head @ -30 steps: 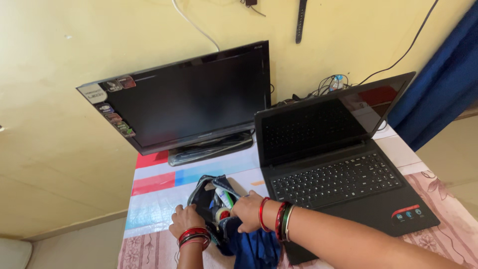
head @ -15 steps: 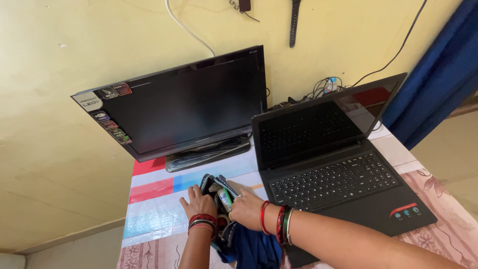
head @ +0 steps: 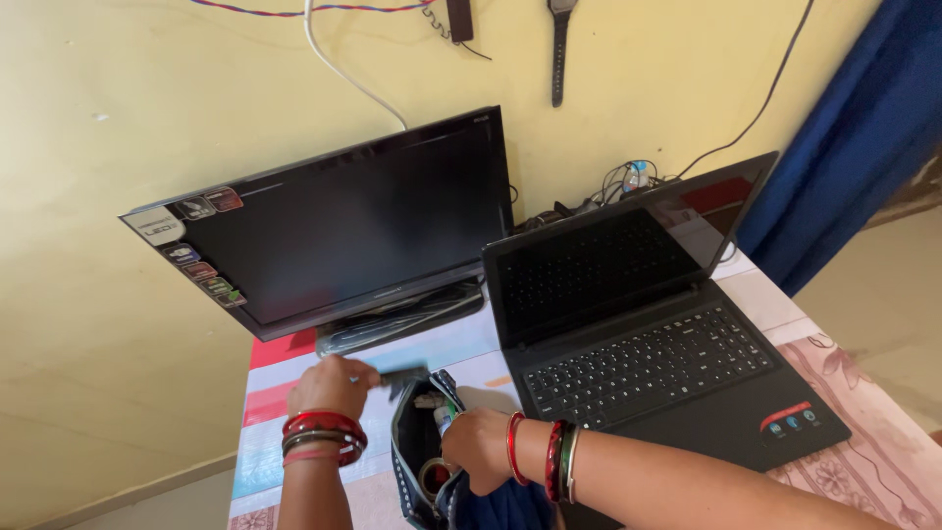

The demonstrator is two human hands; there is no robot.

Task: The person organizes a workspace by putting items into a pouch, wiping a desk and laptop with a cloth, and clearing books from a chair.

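Our left hand [head: 329, 386] pinches a small dark thing [head: 402, 374] just above the pouch [head: 422, 461]. Our right hand [head: 476, 450] grips the pouch's rim to keep it open, near the laptop [head: 648, 344].

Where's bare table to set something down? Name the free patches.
Free: the striped strip of table left of the pouch, below the monitor; the floral cloth right of the laptop. Crowded: between pouch and laptop, where the right hand sits.
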